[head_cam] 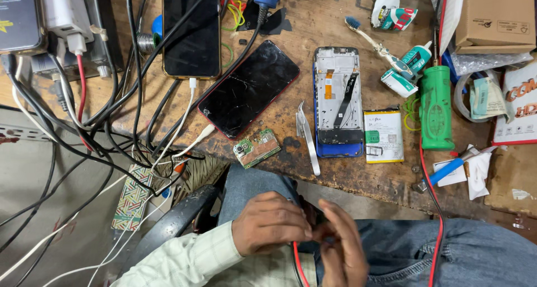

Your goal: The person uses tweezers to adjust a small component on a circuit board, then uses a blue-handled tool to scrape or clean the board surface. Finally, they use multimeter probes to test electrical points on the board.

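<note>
Below the desk [358, 180] edge, over the lap, the left hand [271, 222] has its fingers curled around a small dark part [309, 213], mostly hidden. Just right of it, the right hand [341, 248] pinches the same part with its fingertips. A red wire [298, 262] hangs beneath them. Above, on the desk, a circuit board [257, 148], tweezers [308, 139] and an opened phone [338, 99] lie.

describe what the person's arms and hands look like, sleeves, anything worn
Both hands are bare, with no gloves, and no rings or watch can be made out. The left hand comes out of a long pale sleeve with a thin check pattern, cuffed at the wrist. The right hand shows no sleeve in view.
</note>
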`<action>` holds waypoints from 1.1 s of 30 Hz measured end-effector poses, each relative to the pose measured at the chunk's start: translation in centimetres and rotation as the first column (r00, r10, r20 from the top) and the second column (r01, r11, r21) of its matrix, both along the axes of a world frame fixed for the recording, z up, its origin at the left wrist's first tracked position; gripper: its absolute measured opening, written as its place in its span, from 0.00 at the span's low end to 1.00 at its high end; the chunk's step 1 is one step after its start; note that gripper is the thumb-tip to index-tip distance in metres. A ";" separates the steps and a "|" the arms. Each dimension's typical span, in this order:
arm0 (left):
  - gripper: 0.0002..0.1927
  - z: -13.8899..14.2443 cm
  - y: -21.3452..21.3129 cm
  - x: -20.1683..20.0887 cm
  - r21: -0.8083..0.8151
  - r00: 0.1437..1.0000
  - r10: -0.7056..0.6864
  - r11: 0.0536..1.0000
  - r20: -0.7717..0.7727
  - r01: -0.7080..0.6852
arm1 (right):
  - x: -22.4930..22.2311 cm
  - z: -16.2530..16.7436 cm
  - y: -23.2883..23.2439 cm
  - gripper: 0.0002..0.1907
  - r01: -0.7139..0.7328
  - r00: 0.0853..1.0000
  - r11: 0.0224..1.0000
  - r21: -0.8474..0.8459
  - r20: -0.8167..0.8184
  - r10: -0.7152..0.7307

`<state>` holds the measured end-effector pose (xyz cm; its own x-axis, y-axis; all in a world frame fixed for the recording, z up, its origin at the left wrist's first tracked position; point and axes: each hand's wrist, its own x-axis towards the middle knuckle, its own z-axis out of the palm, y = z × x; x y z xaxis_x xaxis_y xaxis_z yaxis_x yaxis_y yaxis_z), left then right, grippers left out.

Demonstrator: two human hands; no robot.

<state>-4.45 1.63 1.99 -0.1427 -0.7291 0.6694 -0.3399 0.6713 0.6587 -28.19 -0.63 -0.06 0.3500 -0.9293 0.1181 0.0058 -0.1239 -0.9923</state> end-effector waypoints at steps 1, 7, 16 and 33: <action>0.13 0.5 0.1 0.1 -0.069 0.998 0.043 0.997 0.040 -0.040 | 1.1 -0.2 0.7 0.25 -0.044 0.998 0.999 0.005 -0.037 0.044; 0.16 2.1 1.5 -1.3 -0.210 0.994 0.047 0.977 0.100 -0.025 | 3.2 -0.2 2.7 0.20 -0.191 0.973 0.981 -0.023 -0.135 0.186; 0.18 0.9 1.5 -0.4 -0.178 0.928 0.324 0.940 0.183 -0.293 | 0.0 1.3 0.8 0.16 -0.117 0.992 0.956 -0.268 0.008 0.124; 0.17 -1.6 1.6 0.5 -0.220 0.933 0.358 0.907 -0.045 -0.359 | -2.1 -0.1 0.4 0.10 -0.107 0.960 0.993 0.057 -0.254 0.118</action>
<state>-3.96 3.26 0.37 0.1033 -0.5640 0.8193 -0.5826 0.6333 0.5094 -30.30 -0.24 -0.12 0.4659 -0.8844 -0.0281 -0.2378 -0.0946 -0.9667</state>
